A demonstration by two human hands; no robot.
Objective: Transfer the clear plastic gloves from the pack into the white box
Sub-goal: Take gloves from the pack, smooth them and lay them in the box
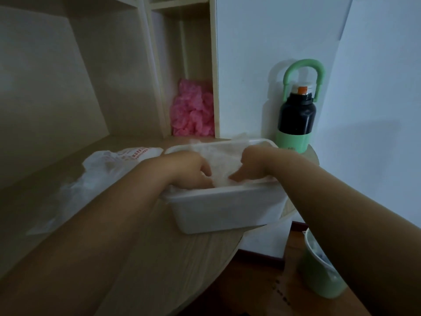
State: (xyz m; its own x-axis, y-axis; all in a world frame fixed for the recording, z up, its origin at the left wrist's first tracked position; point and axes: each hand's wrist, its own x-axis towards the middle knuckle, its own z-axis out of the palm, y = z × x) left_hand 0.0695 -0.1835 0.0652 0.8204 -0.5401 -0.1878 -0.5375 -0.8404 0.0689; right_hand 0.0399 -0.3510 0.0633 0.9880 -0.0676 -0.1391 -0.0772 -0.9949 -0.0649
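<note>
The white box stands near the rounded right edge of the wooden desk. A crumpled heap of clear plastic gloves fills it and rises a little above the far rim. Both of my hands are inside the box on top of the heap. My left hand presses down on the gloves at the left side, fingers bent downward. My right hand presses at the right side, its thumb pointing left. The pack, a flattened clear bag with red print, lies on the desk to the left of the box.
A black and green bottle with a green loop handle stands against the wall behind the box. A pink crumpled bundle sits in a shelf compartment. A green bin stands on the floor at lower right.
</note>
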